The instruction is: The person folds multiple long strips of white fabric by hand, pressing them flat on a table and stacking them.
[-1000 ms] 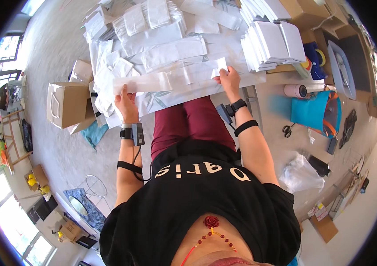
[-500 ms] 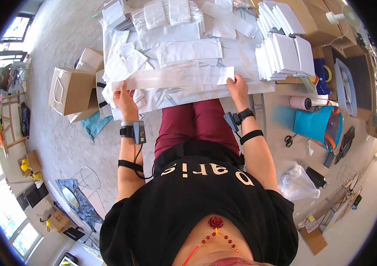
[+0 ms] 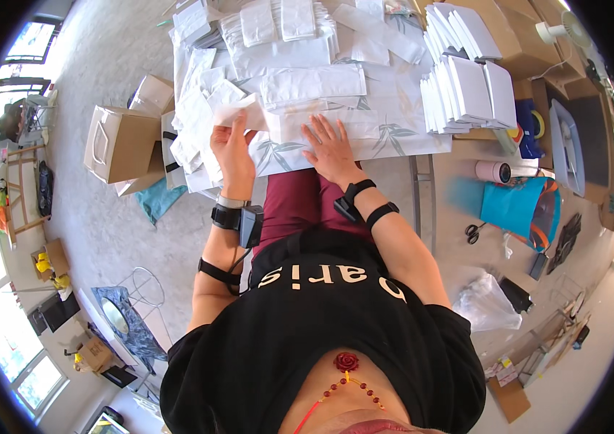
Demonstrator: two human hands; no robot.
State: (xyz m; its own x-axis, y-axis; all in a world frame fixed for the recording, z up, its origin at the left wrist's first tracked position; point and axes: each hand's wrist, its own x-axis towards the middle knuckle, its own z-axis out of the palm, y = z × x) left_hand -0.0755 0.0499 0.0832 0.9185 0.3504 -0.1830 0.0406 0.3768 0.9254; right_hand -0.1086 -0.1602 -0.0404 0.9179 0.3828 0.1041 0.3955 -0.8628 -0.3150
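A long, thin white strip (image 3: 289, 128), slightly see-through, lies near the front edge of the table. My left hand (image 3: 233, 153) pinches its left end, which is lifted and bent over toward the right. Fingers spread, my right hand (image 3: 331, 148) rests flat on the strip near its middle. Just beyond it lies a flat stack of folded white pieces (image 3: 314, 84). Left of my left hand, loose white pieces (image 3: 195, 137) are heaped at the table's corner.
A leaf-patterned cloth (image 3: 411, 145) covers the table. White folded stacks (image 3: 466, 94) stand on the right, with more white packets (image 3: 260, 25) at the back. Cardboard boxes (image 3: 122, 145) flank the left side. On the right floor are a blue bag (image 3: 513, 206) and scissors (image 3: 473, 233).
The strip, earlier held stretched between both hands, now lies on the table. My left hand has brought its left end up and rightward; my right hand let go and moved left onto it.
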